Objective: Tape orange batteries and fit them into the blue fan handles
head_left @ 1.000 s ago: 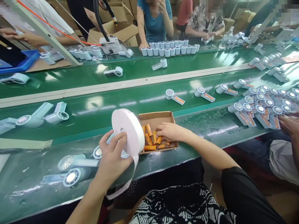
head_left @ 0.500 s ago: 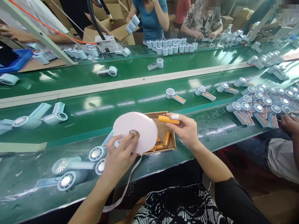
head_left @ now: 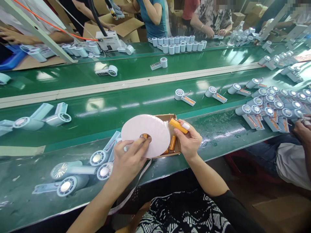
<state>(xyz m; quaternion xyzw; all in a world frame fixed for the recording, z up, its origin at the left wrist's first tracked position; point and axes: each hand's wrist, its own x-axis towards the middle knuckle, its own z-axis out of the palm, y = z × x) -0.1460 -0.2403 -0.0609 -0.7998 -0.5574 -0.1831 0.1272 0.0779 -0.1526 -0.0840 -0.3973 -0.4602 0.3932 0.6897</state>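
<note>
My left hand [head_left: 130, 160] grips a wide white roll of tape [head_left: 159, 134], its fingertips at the centre hole. A loose strip of tape [head_left: 136, 187] hangs from the roll over the table edge. In my right hand [head_left: 190, 144] is an orange cylindrical battery [head_left: 178, 125], pinched between thumb and fingers beside the roll's right edge. One right finger wears a white wrap. Behind and below the roll stands a small cardboard box [head_left: 179, 149], partly hidden, with more orange batteries [head_left: 172, 143] inside. Light-blue handheld fan bodies [head_left: 69, 186] lie left of my left hand.
A green conveyor belt [head_left: 136, 110] carries spaced fan bodies [head_left: 188, 98]. Many more are piled at the right [head_left: 269, 111], near a co-worker's hand [head_left: 302, 129]. Across the line, people work beside rows of fan bodies [head_left: 182, 48], cardboard boxes and a white machine [head_left: 109, 40].
My right hand has drawn slightly down and left, and the battery now tilts against the roll's edge. The roll has shifted slightly right with my left hand.
</note>
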